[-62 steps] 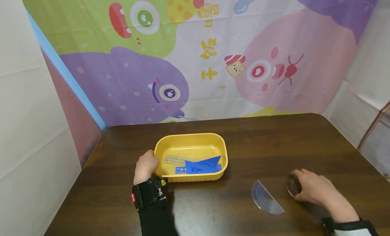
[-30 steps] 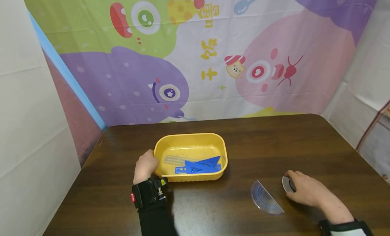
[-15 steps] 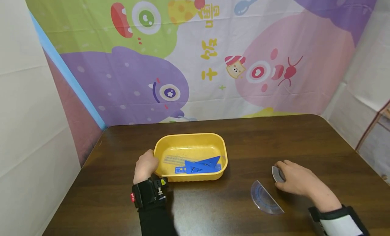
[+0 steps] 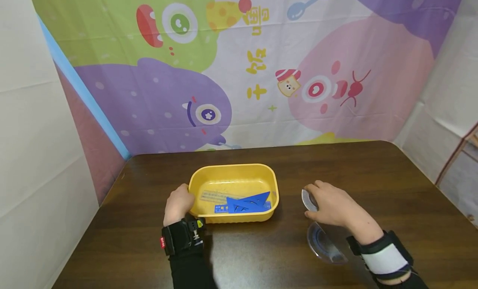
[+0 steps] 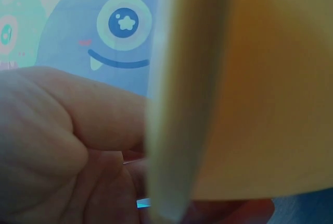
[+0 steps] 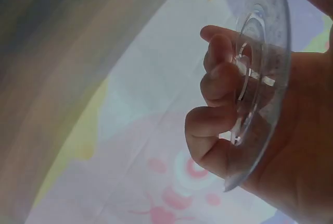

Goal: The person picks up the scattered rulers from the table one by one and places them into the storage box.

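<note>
My right hand (image 4: pixel 332 204) holds a clear protractor (image 4: pixel 309 201) by its edges, thumb and fingers curled round it, above the table and right of the yellow basket (image 4: pixel 239 168). In the right wrist view this protractor (image 6: pixel 265 67) stands nearly edge-on across the curled fingers. A second clear protractor (image 4: pixel 325 246) lies on the table just below the right hand, partly overlapped by it in the head view. My left hand (image 4: pixel 179 204) grips the basket's left end; in the left wrist view, fingers reach under the basket wall (image 5: pixel 270 104).
Inside the basket lie a clear ruler (image 4: pixel 216 196), a blue ruler (image 4: pixel 221 209) and a blue set square (image 4: pixel 248 202) overlapping other blue pieces. The brown table (image 4: pixel 373 168) meets a cartoon-printed curtain (image 4: pixel 261 127) at its far edge.
My right hand has lifted the protractor from the right side of the table and carried it left toward the basket. The left hand and basket stay in place.
</note>
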`<action>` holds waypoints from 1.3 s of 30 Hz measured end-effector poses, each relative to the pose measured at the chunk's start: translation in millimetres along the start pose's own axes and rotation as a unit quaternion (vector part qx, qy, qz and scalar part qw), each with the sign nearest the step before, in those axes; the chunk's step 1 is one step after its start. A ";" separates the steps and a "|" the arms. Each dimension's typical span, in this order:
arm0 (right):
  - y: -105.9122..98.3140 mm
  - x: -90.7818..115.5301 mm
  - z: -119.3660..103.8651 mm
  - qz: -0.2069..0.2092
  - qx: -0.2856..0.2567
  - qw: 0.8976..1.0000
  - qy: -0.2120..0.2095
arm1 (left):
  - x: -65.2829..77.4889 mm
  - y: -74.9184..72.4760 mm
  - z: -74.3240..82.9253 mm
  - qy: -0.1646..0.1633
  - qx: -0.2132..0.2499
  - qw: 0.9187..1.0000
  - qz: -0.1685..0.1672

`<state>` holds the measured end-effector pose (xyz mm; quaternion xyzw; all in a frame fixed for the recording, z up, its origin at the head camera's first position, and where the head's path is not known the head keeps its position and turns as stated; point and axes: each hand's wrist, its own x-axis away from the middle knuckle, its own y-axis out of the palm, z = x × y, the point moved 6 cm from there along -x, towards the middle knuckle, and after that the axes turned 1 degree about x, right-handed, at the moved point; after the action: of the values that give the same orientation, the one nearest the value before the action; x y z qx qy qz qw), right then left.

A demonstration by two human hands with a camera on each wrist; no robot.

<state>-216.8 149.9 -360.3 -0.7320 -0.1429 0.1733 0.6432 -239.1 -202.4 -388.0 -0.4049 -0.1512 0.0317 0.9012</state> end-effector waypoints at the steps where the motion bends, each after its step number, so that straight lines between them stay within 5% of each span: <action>1: -1.7 -2.9 -4.4 0.004 0.002 1.000 -0.005 | -0.5 0.1 -0.3 -0.001 0.000 1.000 0.000; 22: -2.6 -46.4 -63.7 0.005 -0.024 0.999 -0.034 | -2.0 1.1 -2.1 -0.010 0.002 1.000 -0.003; 39: 11.9 -70.5 -101.4 0.037 0.018 0.997 -0.070 | -2.7 1.4 -2.0 -0.005 0.001 1.000 -0.003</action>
<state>-236.0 27.4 -355.8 -0.7111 -0.1571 0.2503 0.6380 -241.0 -203.4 -391.0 -0.4033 -0.1568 0.0316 0.9010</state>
